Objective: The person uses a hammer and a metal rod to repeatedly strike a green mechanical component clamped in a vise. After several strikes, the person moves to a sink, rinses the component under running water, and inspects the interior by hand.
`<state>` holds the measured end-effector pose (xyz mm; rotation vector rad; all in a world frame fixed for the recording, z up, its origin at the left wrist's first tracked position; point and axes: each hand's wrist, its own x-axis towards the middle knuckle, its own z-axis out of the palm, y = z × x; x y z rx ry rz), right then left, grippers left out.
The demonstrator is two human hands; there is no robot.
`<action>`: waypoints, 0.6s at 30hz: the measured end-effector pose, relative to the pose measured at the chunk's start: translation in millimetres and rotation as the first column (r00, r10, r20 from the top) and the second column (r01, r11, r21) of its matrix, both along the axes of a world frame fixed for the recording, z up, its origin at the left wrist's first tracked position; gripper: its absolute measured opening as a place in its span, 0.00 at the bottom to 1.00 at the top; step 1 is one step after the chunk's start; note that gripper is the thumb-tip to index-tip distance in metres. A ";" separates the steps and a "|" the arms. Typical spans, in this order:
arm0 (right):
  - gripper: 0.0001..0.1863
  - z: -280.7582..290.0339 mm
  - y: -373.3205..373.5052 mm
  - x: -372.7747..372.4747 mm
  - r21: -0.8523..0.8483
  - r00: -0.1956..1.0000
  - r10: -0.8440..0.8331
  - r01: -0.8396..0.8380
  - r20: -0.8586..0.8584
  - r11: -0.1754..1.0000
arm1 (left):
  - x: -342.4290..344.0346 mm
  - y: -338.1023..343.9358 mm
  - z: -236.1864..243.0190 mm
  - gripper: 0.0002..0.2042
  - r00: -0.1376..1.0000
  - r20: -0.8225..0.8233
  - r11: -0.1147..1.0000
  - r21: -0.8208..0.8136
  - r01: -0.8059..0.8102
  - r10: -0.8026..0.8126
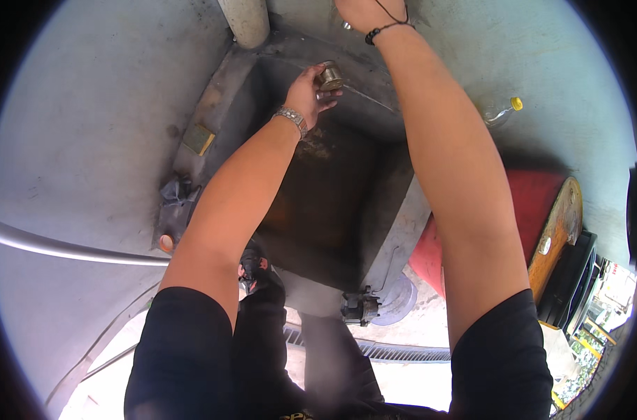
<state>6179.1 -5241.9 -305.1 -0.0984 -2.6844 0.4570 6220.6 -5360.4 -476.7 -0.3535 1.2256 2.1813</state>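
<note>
My left hand (310,92) reaches over a deep, dark-bottomed grey basin (395,241), closed around a small metal cylinder (330,75) with a flanged end. Its fingers hide part of the cylinder, and a metal watch band (292,120) circles the wrist. At the top edge of the view is my right hand (372,12), wearing a dark beaded bracelet, with its fingers mostly cut off by the frame. A small shiny metal piece (346,26) shows beside it; whether the hand touches it I cannot tell.
A sponge (199,139), a dark crumpled bag (178,189) and an orange ring (166,243) lie on the left ledge. To the right are a yellow-capped bottle (501,112) and a red drum (532,199). A dark mechanical part (360,306) sits at the near rim.
</note>
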 end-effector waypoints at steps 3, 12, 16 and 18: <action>0.26 -5.0 3.9 -38.7 0.254 0.988 0.146 -0.127 -0.055 0.959 | -20.8 8.4 16.3 0.15 0.997 -0.067 0.998 -0.057 0.039 -0.042; 0.19 -26.1 28.0 -20.7 0.119 0.879 0.299 -0.274 -0.372 0.954 | -40.3 30.9 27.5 0.17 0.993 -0.116 0.996 -0.094 -0.015 0.004; 0.30 -92.7 33.9 25.3 -0.485 0.943 -0.127 -0.040 -0.308 0.874 | -46.6 34.3 26.2 0.17 0.989 -0.142 0.997 0.068 -0.025 0.034; 0.30 -122.0 33.0 35.7 -0.721 0.980 -0.190 0.086 -0.065 0.688 | -45.5 36.6 25.8 0.18 0.984 -0.175 0.996 0.089 -0.010 0.026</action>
